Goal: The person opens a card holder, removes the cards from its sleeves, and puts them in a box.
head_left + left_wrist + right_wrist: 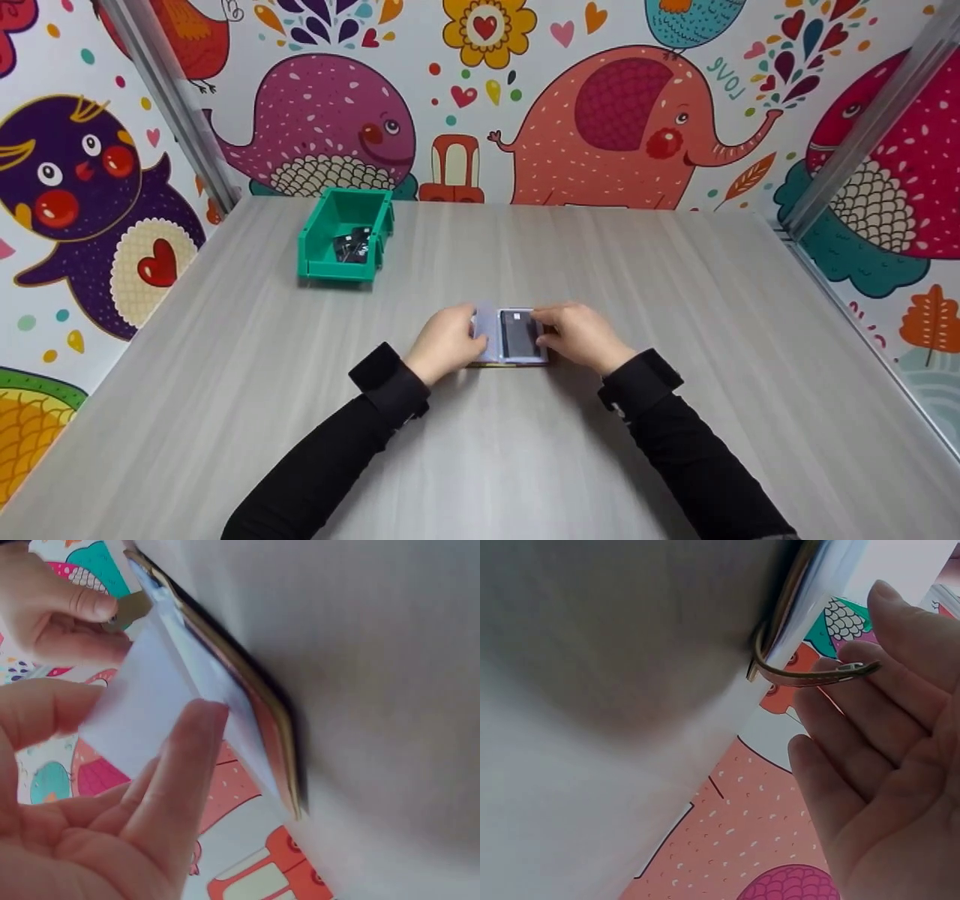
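A small card holder (510, 364) with clear plastic sleeves lies open on the table in the head view. A dark card (516, 341) with a small pale square sits in its right-hand sleeve. My left hand (448, 339) pinches the raised plastic sleeve page (142, 697) between thumb and fingers. At the holder's right edge is my right hand (585, 335), its fingers spread in the right wrist view. A brown strap (802, 679) with a metal snap sticks out from the holder close to those fingers, and no grip on it shows.
A green open-front bin (335, 271) stands at the back left of the table (660, 277), with several dark cards (352, 246) in it. Printed wall panels (465, 112) and metal posts (161, 90) border the table at the back and sides.
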The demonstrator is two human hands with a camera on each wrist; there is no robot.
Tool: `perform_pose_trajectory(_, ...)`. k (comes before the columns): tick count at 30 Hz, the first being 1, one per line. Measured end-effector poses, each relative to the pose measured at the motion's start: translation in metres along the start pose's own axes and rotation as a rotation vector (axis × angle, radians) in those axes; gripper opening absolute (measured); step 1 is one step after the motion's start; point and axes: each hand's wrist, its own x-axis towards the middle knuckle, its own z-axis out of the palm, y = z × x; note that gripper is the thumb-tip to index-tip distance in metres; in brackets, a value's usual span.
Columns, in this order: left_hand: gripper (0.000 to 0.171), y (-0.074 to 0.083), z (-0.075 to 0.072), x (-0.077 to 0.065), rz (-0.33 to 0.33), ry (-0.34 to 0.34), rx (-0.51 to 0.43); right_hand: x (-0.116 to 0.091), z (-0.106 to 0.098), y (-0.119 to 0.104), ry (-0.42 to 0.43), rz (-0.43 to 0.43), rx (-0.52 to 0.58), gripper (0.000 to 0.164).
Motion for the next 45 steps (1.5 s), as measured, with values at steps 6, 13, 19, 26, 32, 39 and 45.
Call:
perform_pose_trajectory(6, 0.037, -0.005, -0.004, 0.004, -0.131, -0.012, -0.041, -0.001, 0.001, 0.001, -0.025, -0.032, -0.018, 0.039)
perform_pose_trajectory(13, 0.026, -0.010, -0.005, 0.008, -0.206, -0.003, -0.040, -0.002, 0.004, 0.002, -0.030, -0.050, -0.033, 0.037)
perform_pose_trajectory(19, 0.005, -0.015, -0.004, 0.010, -0.228, -0.027, -0.032, -0.003, 0.005, 0.001, -0.045, -0.055, -0.045, 0.032)
perform_pose_trajectory(26, 0.021, -0.019, -0.005, 0.011, -0.281, -0.075, -0.024, -0.002, 0.005, -0.001, -0.056, -0.056, -0.054, 0.033)
perform_pose_trajectory(32, 0.022, -0.020, -0.005, 0.011, -0.276, -0.100, 0.007, -0.001, 0.006, 0.000, -0.047, -0.071, -0.063, 0.033)
perform_pose_trajectory(39, 0.022, -0.020, -0.004, 0.013, -0.242, -0.107, 0.069, -0.001, 0.007, 0.001, -0.032, -0.089, -0.083, 0.032)
perform_pose_trajectory(45, 0.025, -0.018, -0.004, 0.013, -0.199, -0.109, 0.112, -0.002, 0.006, 0.000, -0.051, -0.067, -0.066, 0.033)
